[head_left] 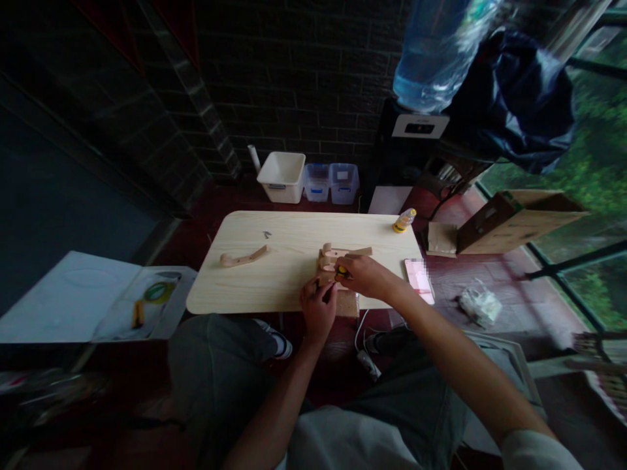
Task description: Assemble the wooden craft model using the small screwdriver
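Near the front edge of the table, my right hand [360, 273] is closed around a yellow-and-black handled tool that looks like a screwdriver [341, 269]. Its tip points down at a wooden piece [327, 277]. My left hand [318, 307] grips that piece from the front, thumb and fingers close to the tool's tip; any small part between them is hidden. Just behind my hands lie curved wooden parts [327, 249], with a flat arm reaching right. Under the work, a brown board [347, 304] sticks out past the table edge. A separate curved wooden part [243, 257] lies at left.
Small metal pieces [267, 234] lie on the pale table [289, 225]. A yellow-capped bottle [404, 220] and a pink phone [419, 281] are at its right side. An open white case [169, 287] stands left. Bins [283, 176] and a water dispenser [404, 153] stand behind.
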